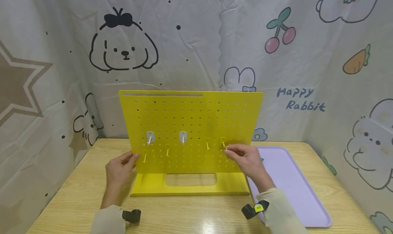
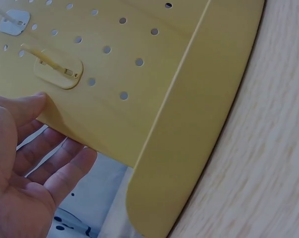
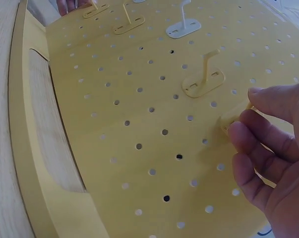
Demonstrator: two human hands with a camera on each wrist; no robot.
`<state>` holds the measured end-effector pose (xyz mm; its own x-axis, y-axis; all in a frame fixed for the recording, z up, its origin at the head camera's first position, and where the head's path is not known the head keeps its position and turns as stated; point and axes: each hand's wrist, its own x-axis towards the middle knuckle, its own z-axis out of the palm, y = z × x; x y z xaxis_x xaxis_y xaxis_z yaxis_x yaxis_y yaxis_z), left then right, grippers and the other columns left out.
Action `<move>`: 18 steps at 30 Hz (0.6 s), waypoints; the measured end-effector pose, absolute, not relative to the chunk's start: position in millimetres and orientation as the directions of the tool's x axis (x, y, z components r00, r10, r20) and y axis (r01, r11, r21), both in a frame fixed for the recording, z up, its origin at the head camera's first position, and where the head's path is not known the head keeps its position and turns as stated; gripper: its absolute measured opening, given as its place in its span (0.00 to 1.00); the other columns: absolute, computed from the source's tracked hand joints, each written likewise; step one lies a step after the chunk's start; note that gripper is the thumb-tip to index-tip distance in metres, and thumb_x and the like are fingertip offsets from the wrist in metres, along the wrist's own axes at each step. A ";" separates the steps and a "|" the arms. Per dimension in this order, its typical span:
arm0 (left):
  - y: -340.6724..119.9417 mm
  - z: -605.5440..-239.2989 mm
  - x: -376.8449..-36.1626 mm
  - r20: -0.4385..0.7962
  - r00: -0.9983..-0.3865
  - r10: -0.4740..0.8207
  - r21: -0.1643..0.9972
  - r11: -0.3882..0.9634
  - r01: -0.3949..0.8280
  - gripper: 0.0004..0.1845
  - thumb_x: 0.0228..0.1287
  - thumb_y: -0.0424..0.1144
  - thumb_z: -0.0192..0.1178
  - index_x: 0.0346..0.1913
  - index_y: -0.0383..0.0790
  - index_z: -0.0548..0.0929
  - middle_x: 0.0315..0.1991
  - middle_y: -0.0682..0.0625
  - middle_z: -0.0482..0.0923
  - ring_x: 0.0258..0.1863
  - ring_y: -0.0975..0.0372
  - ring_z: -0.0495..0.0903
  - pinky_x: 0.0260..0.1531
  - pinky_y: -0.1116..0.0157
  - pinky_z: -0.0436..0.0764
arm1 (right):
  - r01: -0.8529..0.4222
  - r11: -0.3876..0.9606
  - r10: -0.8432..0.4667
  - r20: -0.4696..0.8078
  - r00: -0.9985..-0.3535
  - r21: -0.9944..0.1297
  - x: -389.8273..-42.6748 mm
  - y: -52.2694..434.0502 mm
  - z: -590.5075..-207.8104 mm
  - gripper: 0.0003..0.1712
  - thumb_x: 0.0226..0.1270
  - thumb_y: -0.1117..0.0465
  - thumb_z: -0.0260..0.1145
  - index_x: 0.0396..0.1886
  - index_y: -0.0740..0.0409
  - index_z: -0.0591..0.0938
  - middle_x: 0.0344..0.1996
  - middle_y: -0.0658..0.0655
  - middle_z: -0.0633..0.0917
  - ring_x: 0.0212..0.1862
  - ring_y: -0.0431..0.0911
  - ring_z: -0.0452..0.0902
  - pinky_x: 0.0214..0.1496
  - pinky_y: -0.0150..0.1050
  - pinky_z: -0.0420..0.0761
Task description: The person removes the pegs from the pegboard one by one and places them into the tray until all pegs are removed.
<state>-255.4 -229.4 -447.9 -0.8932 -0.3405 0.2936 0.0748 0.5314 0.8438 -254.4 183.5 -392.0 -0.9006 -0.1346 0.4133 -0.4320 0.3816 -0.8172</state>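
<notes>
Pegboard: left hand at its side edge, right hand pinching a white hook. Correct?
Wrong colour: the right hand is pinching a yellow hook, as the right wrist view shows. The left hand is at the pegboard's side edge, as stated.

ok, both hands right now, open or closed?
Left hand: closed, fingers pinching the left edge of the yellow pegboard.
Right hand: closed, fingers pinching the rightmost yellow hook on the board.

Your head cam's got soft, pretty even light, plus a glare patch low on the table. Your right hand shadows the yellow pegboard. Both wrist views look kinda hazy tbh.
</notes>
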 end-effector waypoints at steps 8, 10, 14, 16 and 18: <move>-230.8 -445.0 -255.5 0.278 -0.906 -0.320 0.844 0.531 0.071 0.21 0.71 0.47 0.64 0.56 0.34 0.85 0.42 0.39 0.87 0.40 0.50 0.87 0.33 0.70 0.85 | -0.439 0.423 -0.130 0.426 -0.895 -0.793 -245.4 202.9 -381.6 0.09 0.67 0.64 0.71 0.43 0.65 0.89 0.38 0.55 0.89 0.37 0.45 0.84 0.40 0.34 0.84; -231.1 -444.7 -255.0 0.274 -0.907 -0.320 0.847 0.528 0.070 0.21 0.71 0.47 0.64 0.56 0.34 0.85 0.43 0.39 0.86 0.40 0.50 0.86 0.33 0.70 0.85 | -0.435 0.437 -0.116 0.431 -0.895 -0.787 -242.3 209.7 -379.1 0.09 0.67 0.64 0.71 0.43 0.65 0.89 0.38 0.56 0.89 0.38 0.44 0.84 0.41 0.33 0.84; -231.8 -445.5 -254.7 0.274 -0.909 -0.314 0.851 0.520 0.077 0.21 0.71 0.47 0.64 0.56 0.33 0.85 0.43 0.38 0.86 0.40 0.49 0.87 0.33 0.70 0.85 | -0.408 0.468 -0.076 0.424 -0.902 -0.784 -234.2 225.6 -374.6 0.10 0.66 0.63 0.72 0.44 0.65 0.88 0.41 0.58 0.88 0.38 0.41 0.83 0.39 0.31 0.83; -232.4 -446.0 -255.0 0.276 -0.910 -0.310 0.850 0.520 0.081 0.21 0.71 0.47 0.64 0.56 0.33 0.85 0.43 0.38 0.86 0.40 0.49 0.87 0.32 0.71 0.85 | -0.400 0.480 -0.058 0.427 -0.903 -0.781 -230.8 234.6 -373.5 0.10 0.66 0.64 0.72 0.44 0.66 0.88 0.42 0.59 0.88 0.38 0.39 0.83 0.39 0.30 0.83; -232.8 -446.2 -255.2 0.278 -0.910 -0.309 0.851 0.518 0.084 0.22 0.71 0.48 0.63 0.56 0.33 0.85 0.43 0.38 0.86 0.40 0.49 0.87 0.32 0.71 0.85 | -0.385 0.502 -0.037 0.426 -0.904 -0.774 -228.7 244.2 -373.4 0.11 0.66 0.64 0.72 0.45 0.66 0.88 0.42 0.60 0.88 0.38 0.38 0.83 0.39 0.29 0.83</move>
